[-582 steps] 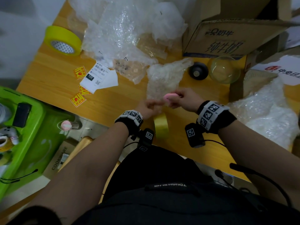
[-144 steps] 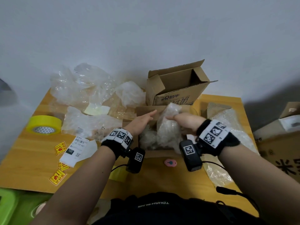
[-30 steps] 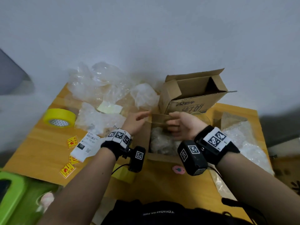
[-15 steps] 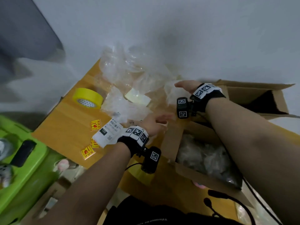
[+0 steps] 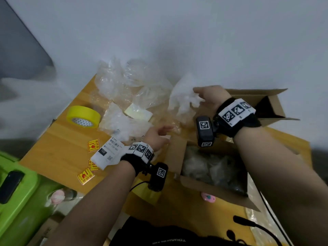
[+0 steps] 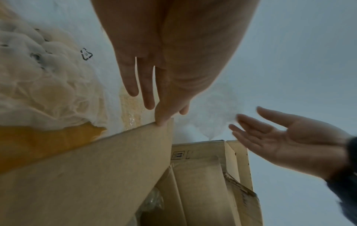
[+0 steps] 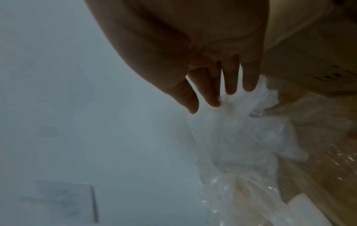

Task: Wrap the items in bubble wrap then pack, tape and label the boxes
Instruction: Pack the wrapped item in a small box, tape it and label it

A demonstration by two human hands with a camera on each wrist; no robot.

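Reaching an open right hand (image 5: 211, 96) onto bubble wrap (image 5: 182, 100).

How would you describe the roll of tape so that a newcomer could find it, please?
Start at the wooden table and go to its far left corner, left of the heap of bubble wrap. The tape lies flat there, alone. It is the only bright yellow ring, with a patterned white core.

Green bin (image 5: 21, 201) sits left of the counter (image 5: 58, 144), a black phone (image 5: 10, 185) on its rim.
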